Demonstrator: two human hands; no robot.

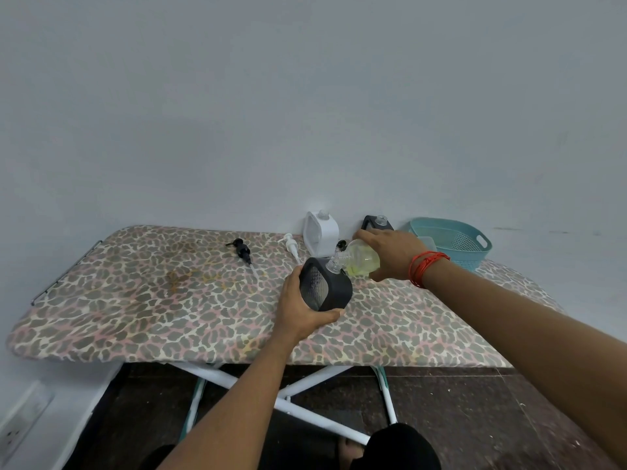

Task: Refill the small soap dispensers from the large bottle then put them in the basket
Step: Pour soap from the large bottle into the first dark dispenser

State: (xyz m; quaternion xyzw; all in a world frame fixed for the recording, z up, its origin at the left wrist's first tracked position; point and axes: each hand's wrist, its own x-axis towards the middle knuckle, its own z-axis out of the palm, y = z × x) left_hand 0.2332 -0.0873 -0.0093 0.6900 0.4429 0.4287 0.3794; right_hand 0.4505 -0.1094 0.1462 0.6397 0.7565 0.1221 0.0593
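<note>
My left hand (300, 308) grips a black soap dispenser (327, 286) with its pump off, tilted a little above the board. My right hand (390, 254) holds the large clear bottle (361, 261) of yellow-green soap tipped sideways, its mouth touching the dispenser's open neck. A white dispenser (320, 234) and a second black dispenser (378, 223), both without pumps, stand at the back by the wall. A black pump (242, 252) and a white pump (292, 247) lie on the board. The teal basket (453, 240) stands at the back right.
Everything rests on an ironing board with a leopard-print cover (169, 300) pushed against a pale wall. Its white crossed legs (288, 398) show below over a dark floor. A wall socket (20, 422) is at the lower left.
</note>
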